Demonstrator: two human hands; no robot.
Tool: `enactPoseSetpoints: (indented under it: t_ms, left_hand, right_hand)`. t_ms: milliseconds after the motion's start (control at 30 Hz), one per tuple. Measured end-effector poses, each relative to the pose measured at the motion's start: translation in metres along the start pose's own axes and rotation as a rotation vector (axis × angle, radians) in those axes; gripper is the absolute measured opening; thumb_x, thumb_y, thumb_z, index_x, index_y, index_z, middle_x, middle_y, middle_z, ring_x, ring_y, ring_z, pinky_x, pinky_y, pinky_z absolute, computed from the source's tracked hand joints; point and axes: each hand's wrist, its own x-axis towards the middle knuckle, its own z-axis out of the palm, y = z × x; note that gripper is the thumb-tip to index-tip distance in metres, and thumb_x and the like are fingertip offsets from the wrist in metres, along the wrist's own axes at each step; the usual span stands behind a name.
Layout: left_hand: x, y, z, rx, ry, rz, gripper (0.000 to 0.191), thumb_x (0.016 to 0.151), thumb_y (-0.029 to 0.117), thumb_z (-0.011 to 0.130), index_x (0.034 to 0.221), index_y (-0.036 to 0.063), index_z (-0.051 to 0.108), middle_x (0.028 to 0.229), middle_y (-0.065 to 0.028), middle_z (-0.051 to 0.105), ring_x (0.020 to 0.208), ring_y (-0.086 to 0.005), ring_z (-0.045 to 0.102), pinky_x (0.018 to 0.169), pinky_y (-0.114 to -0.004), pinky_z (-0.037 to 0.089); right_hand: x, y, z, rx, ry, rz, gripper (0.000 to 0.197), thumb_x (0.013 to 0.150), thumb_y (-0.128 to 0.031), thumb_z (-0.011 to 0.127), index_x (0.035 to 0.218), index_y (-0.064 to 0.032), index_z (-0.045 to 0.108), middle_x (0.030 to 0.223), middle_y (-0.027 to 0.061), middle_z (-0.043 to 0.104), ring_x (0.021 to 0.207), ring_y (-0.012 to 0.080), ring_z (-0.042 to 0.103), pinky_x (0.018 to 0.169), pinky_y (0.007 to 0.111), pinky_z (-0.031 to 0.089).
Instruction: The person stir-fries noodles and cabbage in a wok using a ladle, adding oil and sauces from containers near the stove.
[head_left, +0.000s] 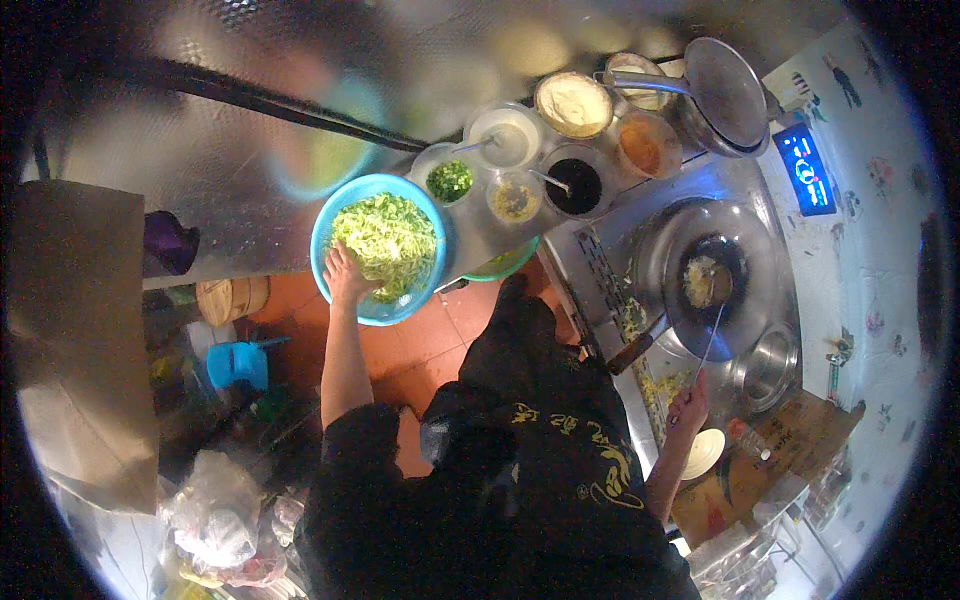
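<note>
My left hand (346, 276) reaches into a light blue plastic basin (320, 225), its thumb apart from its fingers. It lies over the near left side of a heap of shredded pale green vegetable (397, 240), and whether its fingertips press into the shreds is unclear. Off to the right, my right hand (688, 409) is closed around the handle of a metal ladle (714, 334). The ladle's head is inside a wok (675, 232), beside a small pale clump of food (702, 281) at the bottom.
Bowls of chopped green onion (450, 181), minced garlic (514, 201), dark sauce (574, 184), orange powder (641, 150) and white powder (574, 105) line the counter. A wooden-handled pan (630, 354) juts toward me. A steel pot (769, 367) and a pale plate (703, 454) stand at right.
</note>
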Motion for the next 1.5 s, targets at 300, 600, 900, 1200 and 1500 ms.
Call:
enactPoseSetpoints:
  t_ms: [300,600,900,1200,1500]
  left_hand:
    - [-0.004,0.005,0.036,-0.389,0.280,-0.082,0.087,0.061,0.008,0.076,0.134,-0.0026,0.030,0.136,-0.0272,0.033,0.120,-0.0468,0.044,0.092,-0.044,0.046]
    - [0.025,-0.047,0.054,-1.122,0.178,-0.070,0.059,0.067,0.011,0.072,0.121,-0.0022,0.050,0.099,-0.0163,0.067,0.083,-0.0270,0.064,0.076,-0.038,0.050]
    - [-0.014,0.030,0.083,-0.221,0.253,-0.185,0.114,0.057,0.036,0.088,0.139,-0.0021,0.019,0.137,-0.0316,0.030,0.123,-0.0457,0.042,0.099,-0.044,0.043]
    - [-0.006,-0.005,0.062,-0.436,0.330,-0.112,0.060,0.066,0.018,0.076,0.120,0.0013,0.055,0.095,-0.0212,0.064,0.086,-0.0389,0.064,0.076,-0.045,0.052]
    - [-0.037,-0.001,-0.031,-1.394,0.211,-0.036,0.043,0.067,-0.007,0.066,0.109,-0.0002,0.059,0.091,-0.0093,0.067,0.076,-0.0194,0.064,0.065,-0.032,0.052]
  right_hand:
    - [0.004,0.011,-0.008,-0.137,0.008,-0.060,0.043,0.093,-0.009,0.045,0.136,-0.0066,0.050,0.068,-0.0011,0.051,0.048,0.0073,0.041,0.040,0.022,0.032]
    - [-0.010,-0.004,0.006,0.020,0.046,0.027,0.050,0.091,-0.008,0.047,0.141,-0.0087,0.043,0.063,-0.0043,0.041,0.047,0.0067,0.039,0.037,0.022,0.031]
    - [-0.004,0.012,0.000,-0.032,0.046,-0.033,0.053,0.092,-0.008,0.044,0.144,-0.0078,0.036,0.061,-0.0031,0.041,0.042,0.0080,0.038,0.033,0.025,0.032]
    - [-0.009,0.008,-0.005,0.168,0.044,-0.011,0.049,0.094,-0.009,0.044,0.142,-0.0092,0.039,0.061,-0.0019,0.045,0.040,0.0081,0.038,0.031,0.024,0.030]
    - [0.024,0.042,-0.049,-0.046,0.052,-0.109,0.053,0.094,-0.007,0.041,0.146,-0.0129,0.035,0.061,-0.0046,0.035,0.044,0.0047,0.032,0.035,0.020,0.027]
